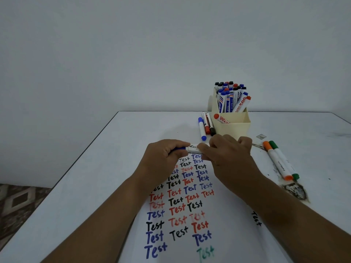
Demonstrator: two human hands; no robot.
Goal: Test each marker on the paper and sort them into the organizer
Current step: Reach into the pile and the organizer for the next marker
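Centrally, both hands (193,152) hold a marker (192,149) above paper (182,215).

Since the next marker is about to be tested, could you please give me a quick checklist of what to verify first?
1. Marker held by both hands, left hand on the blue cap end, right hand on the barrel: ok.
2. Cap off: cannot tell.
3. Free space on paper for another word: ok.
4. Organizer within reach, front compartment has room: ok.
5. Untested markers sorted apart: cannot tell.
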